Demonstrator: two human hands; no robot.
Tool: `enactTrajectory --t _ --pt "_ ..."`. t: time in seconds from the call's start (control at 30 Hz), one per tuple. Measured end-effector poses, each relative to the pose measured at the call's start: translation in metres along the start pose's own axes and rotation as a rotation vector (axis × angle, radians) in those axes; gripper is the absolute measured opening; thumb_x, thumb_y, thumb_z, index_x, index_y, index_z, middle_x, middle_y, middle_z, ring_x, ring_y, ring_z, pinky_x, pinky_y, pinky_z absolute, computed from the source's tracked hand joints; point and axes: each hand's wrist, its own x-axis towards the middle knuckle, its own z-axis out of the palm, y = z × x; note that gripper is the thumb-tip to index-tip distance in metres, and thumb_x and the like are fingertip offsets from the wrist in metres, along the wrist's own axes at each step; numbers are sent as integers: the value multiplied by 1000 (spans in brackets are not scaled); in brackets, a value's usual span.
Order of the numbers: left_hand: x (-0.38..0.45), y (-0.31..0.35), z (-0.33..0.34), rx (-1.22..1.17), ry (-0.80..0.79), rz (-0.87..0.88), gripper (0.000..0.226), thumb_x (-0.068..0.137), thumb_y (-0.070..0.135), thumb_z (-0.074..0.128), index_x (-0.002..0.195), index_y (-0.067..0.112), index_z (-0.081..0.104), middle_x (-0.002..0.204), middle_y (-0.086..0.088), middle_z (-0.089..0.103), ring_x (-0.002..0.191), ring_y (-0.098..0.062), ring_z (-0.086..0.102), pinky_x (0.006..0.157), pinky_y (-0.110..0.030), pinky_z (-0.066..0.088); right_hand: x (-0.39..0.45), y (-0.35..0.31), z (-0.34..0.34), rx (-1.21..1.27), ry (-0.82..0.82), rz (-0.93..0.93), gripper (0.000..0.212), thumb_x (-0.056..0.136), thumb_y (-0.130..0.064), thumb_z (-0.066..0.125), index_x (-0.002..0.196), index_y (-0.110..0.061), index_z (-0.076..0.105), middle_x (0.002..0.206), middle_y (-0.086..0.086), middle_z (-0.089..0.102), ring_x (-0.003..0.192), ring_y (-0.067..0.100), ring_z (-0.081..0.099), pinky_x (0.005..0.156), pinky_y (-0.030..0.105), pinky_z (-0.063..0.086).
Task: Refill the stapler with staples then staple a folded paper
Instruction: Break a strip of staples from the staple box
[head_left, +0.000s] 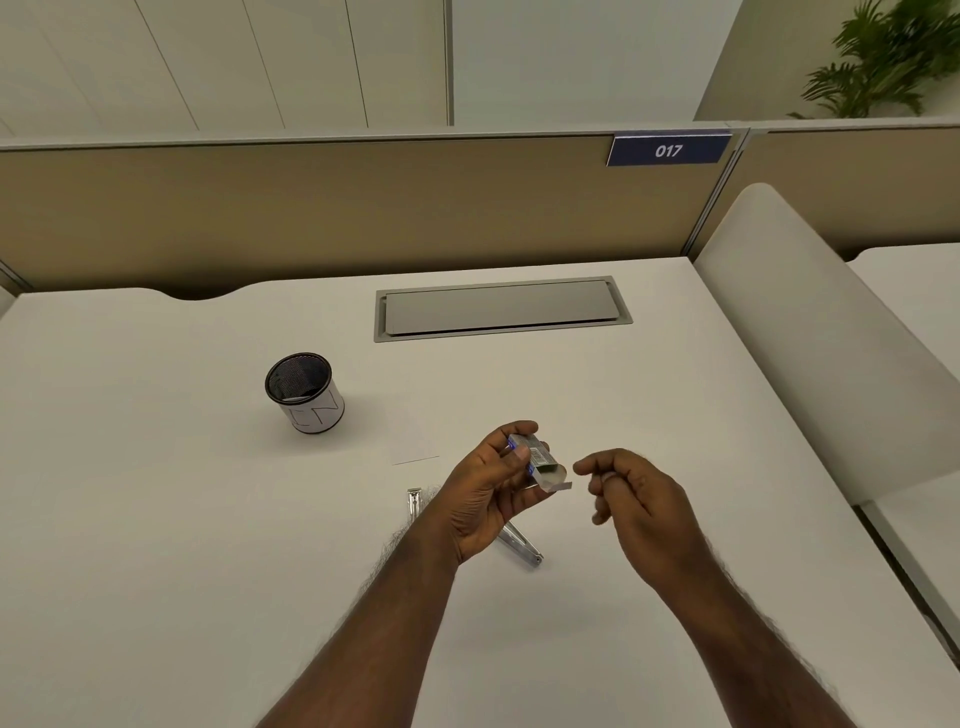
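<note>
Both hands hover above the white desk (156, 493), forearms reaching in from the bottom edge and converging toward the middle. Left hand (488, 499), palm turned up and toward the camera, holds a small staple box (537, 462) with its thumb pressed across the near face and fingers wrapped behind; the box is tilted, its open end pointing right and slightly down, with the flap hanging at the lower right. Pale inner card shows in the mouth, but whether staples sit inside cannot be told. Right hand (631, 486) is just beside that open end, apart from it, back of the hand upward, fingers curled in with thumb and forefinger tips close together; whether anything is pinched between them cannot be told. Under the left hand the stapler (519, 545) lies opened out on the desk, one metal arm showing left of the wrist and the other running out to the lower right, the middle hidden by the hand. Just beyond it a faint thin edge marks a sheet of paper (415, 460) lying flat, almost the desk's own colour. Farther back and to the left stands a black mesh cup (304, 392), upright, with a white paper band round its outside; its inside looks dark and nothing in it can be made out.
</note>
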Motion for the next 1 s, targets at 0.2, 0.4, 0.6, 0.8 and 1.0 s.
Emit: enactTrajectory --t 0.2,0.4,0.6,0.8,1.0 --pt "0 -1 0 5 1 -3 26 94 7 51 117 14 61 103 -9 68 93 -28 70 76 -34 60 -10 -4 2 -71 -53 -36 23 89 -27 41 78 -23 61 54 -11 48 51 7 38 50 18 32" --pt "0 -3 -1 34 -3 1 28 95 9 53 122 12 60 107 -10 66 94 -26 69 88 -39 57 -12 -2 3 -362 -25 -234 20 81 -22 75 89 -30 60 75 -25 52 76 -9 53 61 4 38" --pt "-3 -4 4 57 -33 -21 29 95 10 52 122 15 60 104 -7 68 88 -20 70 76 -32 60 -7 5 0 -554 53 -402 12 83 -27 73 95 -31 73 65 -21 36 65 -3 42 60 3 32" --pt "-5 -4 7 79 -64 -38 34 92 8 54 124 19 62 110 -8 68 95 -22 69 80 -33 60 -5 4 -1 -554 24 -380 8 82 -28 76 88 -31 74 60 -22 35 65 -8 46 56 4 33" --pt "-9 -8 7 106 -144 -110 42 91 10 58 131 23 58 113 -8 68 90 -20 67 83 -31 59 -1 4 -6 -498 -74 -203 32 84 -36 69 115 -38 60 66 -26 45 69 -12 50 55 9 30"
